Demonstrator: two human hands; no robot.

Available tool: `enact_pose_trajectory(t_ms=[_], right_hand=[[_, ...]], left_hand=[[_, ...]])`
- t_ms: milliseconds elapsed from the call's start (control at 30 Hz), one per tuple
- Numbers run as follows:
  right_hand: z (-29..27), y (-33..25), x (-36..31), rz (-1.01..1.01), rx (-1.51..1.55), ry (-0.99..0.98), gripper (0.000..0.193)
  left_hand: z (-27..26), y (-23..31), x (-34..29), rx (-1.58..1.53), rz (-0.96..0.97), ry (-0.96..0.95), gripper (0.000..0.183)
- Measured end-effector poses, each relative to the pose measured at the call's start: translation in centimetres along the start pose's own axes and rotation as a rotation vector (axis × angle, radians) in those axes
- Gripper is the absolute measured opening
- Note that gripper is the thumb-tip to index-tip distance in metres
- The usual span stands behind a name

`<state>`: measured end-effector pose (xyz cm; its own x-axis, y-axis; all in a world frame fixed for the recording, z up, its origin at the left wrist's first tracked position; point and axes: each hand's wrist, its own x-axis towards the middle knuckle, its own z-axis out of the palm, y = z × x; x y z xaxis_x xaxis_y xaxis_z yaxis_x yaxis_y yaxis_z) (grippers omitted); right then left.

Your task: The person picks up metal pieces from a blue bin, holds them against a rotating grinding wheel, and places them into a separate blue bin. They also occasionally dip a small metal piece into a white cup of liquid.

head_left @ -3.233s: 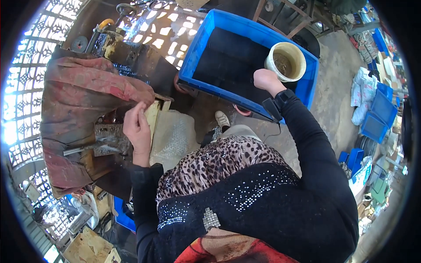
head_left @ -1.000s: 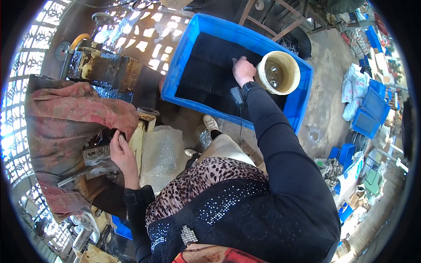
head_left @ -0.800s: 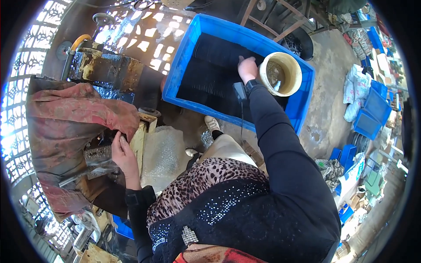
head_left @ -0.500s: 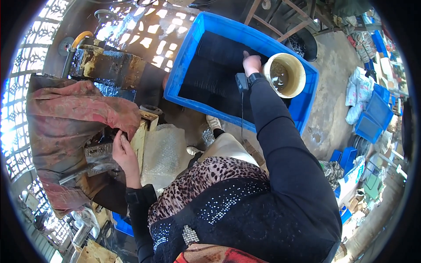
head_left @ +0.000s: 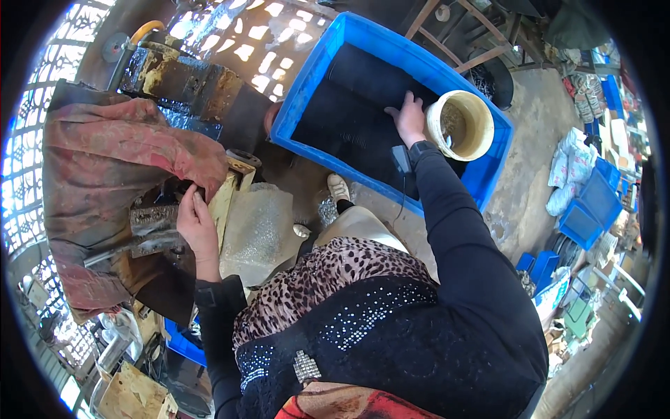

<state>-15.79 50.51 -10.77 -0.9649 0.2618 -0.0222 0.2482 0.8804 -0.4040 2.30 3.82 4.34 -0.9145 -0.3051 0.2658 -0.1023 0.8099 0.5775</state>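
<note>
Fingers spread wider than earlier, the right hand [head_left: 410, 123] reaches, seemingly empty, over the blue rectangular plastic tub [head_left: 335, 165], any grip needing closure; I can't tell whether the pinched left hand [head_left: 197, 221] holds anything.

We see a large rectangular blue plastic crate [head_left: 422, 70] at upper centre, smooth with a slight sheen, its black contents [head_left: 349, 101] mostly matt and finely ridged in places. The round cream bucket [head_left: 479, 129] looks like plastic, its inner wall grimy. At left, we find a faded red-and-brown draped cloth [head_left: 132, 157], matt, creased and stained. The blocky dark metal machine part [head_left: 185, 82] at upper left looks rusty and glossy; the grey concrete floor [head_left: 523, 167], rough and matt.
</note>
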Motion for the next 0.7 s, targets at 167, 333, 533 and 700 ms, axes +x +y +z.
enact_pose_trajectory(t_ms=[167, 333, 533, 700], right_hand=[[-2.1, -2.0, -0.1, 0.005, -0.146, -0.040, 0.073], [0.8, -1.5, 3.7, -0.462, -0.431, 0.265, 0.072], [1.2, -1.3, 2.9, -0.718, -0.349, 0.313, 0.059], [2.7, 1.3, 4.4, -0.737, -0.873, -0.137, 0.089]], left_hand=[[0.3, -0.1, -0.2, 0.036, 0.029, 0.016, 0.023], [1.2, -0.2, 0.0, 0.035, -0.005, 0.007, 0.022], [-2.4, -0.4, 0.5, 0.251, 0.134, 0.006, 0.023], [-4.3, -1.8, -1.9, 0.135, 0.054, 0.059, 0.012]])
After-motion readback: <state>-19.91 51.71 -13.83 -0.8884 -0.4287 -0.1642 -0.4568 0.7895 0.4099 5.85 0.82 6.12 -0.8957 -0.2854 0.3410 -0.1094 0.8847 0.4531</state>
